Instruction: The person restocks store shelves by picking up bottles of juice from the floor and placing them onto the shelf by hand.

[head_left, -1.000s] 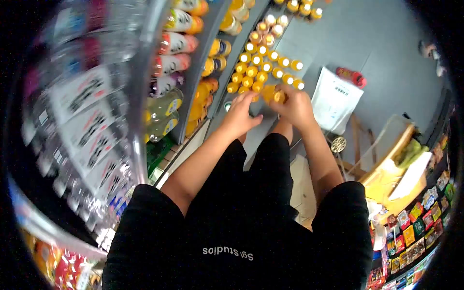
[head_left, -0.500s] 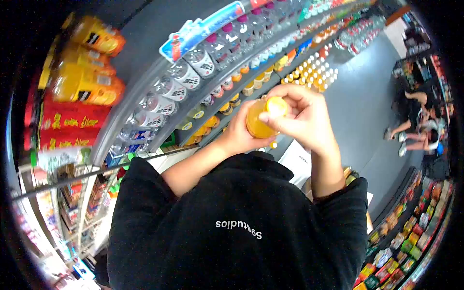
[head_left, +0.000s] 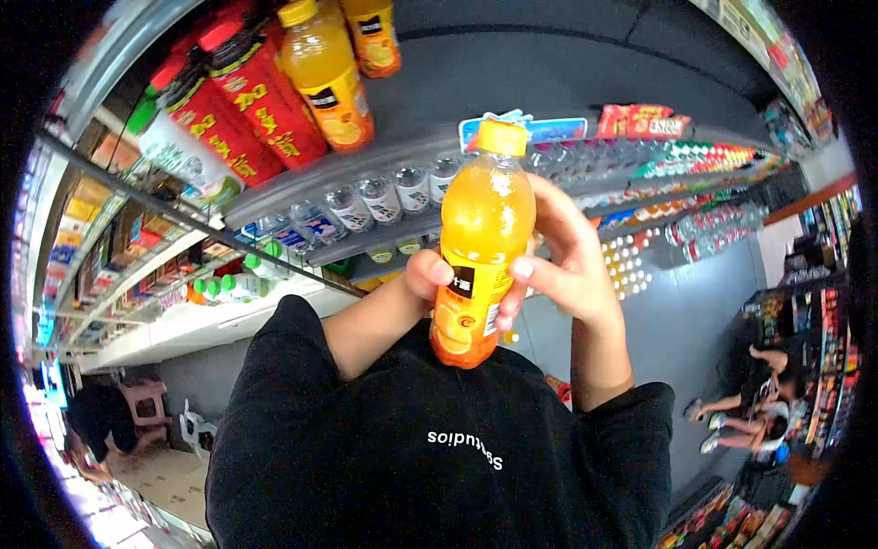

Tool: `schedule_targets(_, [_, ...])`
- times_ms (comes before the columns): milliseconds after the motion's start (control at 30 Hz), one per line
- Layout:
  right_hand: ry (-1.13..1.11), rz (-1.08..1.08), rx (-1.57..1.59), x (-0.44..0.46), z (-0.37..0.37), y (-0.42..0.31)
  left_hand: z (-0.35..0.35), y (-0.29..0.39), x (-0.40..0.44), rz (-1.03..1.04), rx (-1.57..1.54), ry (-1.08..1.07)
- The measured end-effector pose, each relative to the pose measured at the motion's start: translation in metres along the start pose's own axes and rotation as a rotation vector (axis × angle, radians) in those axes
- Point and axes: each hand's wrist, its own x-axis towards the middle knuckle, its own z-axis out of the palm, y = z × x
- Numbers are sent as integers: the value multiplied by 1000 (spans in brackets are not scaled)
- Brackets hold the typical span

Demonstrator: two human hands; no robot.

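An orange juice bottle (head_left: 485,247) with a yellow cap stands nearly upright in front of my chest, its label facing the camera. My left hand (head_left: 425,279) grips its lower left side, the thumb on the label and the other fingers hidden behind. On the right side, my right hand (head_left: 558,261) is wrapped round the bottle, its thumb and fingertips on the label. Beyond the bottle is a shelf with clear water bottles (head_left: 380,199). On the upper shelf, another orange juice bottle (head_left: 326,78) stands beside red bottles (head_left: 265,96).
Many yellow-capped bottles (head_left: 626,265) stand on the grey floor (head_left: 677,311) beyond my right hand. Two people (head_left: 759,403) sit at the far right near stocked shelves. A pink stool (head_left: 146,407) is at lower left. Green-capped bottles (head_left: 233,286) line a left shelf.
The view has swung up from the floor bottles to the shelves. Both hands have raised the juice bottle closer to the camera, and it has turned from cap-first to upright with its label showing.
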Motion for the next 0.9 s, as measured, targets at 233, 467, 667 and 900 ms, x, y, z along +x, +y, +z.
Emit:
schedule_targets(233, [-9, 124, 165, 30, 45, -19, -10, 13, -13, -34, -303, -282])
schedule_targets(467, [89, -70, 2, 48, 59, -19, -4, 34, -29, 46, 140, 137])
schedule_targets(667, [193, -142, -229, 55, 59, -5, -12, 32, -34, 97, 367, 401])
schedule_targets(900, [278, -122, -295, 60, 69, -6, -19, 39, -35, 100, 287, 353])
